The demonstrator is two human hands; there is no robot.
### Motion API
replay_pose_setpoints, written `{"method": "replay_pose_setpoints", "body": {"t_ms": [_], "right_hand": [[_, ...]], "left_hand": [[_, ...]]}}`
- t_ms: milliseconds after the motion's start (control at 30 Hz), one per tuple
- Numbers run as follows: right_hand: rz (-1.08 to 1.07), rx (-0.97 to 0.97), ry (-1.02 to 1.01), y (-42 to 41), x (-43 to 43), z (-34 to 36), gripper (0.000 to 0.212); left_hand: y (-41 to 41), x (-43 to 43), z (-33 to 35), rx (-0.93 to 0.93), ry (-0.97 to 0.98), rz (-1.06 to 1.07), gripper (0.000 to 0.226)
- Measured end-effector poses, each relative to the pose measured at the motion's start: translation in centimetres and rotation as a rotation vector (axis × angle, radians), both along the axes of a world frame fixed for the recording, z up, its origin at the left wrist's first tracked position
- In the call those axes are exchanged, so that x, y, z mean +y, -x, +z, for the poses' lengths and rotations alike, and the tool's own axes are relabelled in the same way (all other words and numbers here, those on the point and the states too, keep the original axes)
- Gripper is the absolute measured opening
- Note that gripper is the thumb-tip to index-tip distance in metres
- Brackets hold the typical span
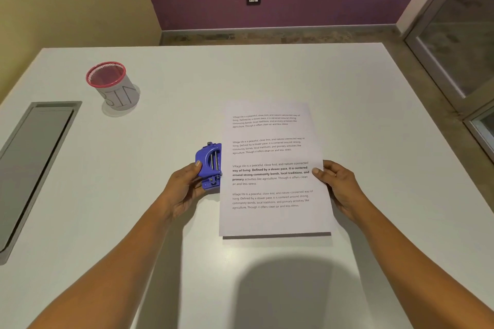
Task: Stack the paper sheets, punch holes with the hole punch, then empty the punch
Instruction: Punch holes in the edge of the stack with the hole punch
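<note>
A stack of printed paper sheets (pixel 272 216) lies on the white table, a little right of centre. A blue hole punch (pixel 209 164) sits against the stack's left edge, its mouth over that edge. My left hand (pixel 184 187) grips the punch from the left, thumb on its top. My right hand (pixel 338 184) holds the stack's right edge, thumb on top of the paper and fingers curled at the edge.
A small mesh cup with a red rim and a label reading BIN (pixel 113 85) stands at the far left of the table (pixel 187 83). A grey recessed panel (pixel 32 163) is set into the table's left side. A glass door is at the right.
</note>
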State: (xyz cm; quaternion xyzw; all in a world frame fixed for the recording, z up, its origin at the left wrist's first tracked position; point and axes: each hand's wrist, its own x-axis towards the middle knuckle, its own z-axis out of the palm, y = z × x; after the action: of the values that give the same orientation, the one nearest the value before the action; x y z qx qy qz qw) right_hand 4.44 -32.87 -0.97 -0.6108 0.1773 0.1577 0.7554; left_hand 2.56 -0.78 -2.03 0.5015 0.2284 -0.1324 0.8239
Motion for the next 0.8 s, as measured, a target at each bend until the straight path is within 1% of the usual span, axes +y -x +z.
{"method": "replay_pose_setpoints", "body": {"t_ms": [200, 367, 567, 800], "right_hand": [[-0.014, -0.006, 0.000, -0.2, 0.1, 0.0, 0.015], [0.014, -0.029, 0.056, -0.5, 0.2, 0.3, 0.015], [0.033, -0.136, 0.129, -1.6, 0.4, 1.8, 0.017], [0.026, -0.233, 0.169, -2.5, 0.9, 2.6, 0.019]], "left_hand": [[-0.1, 0.1, -0.1, -0.005, 0.098, 0.006, 0.027], [0.0, 0.1, -0.2, -0.006, 0.077, -0.006, 0.026], [0.0, 0.2, -0.1, 0.005, 0.053, 0.002, 0.025], [-0.1, 0.1, 0.1, 0.004, 0.061, 0.026, 0.023]]}}
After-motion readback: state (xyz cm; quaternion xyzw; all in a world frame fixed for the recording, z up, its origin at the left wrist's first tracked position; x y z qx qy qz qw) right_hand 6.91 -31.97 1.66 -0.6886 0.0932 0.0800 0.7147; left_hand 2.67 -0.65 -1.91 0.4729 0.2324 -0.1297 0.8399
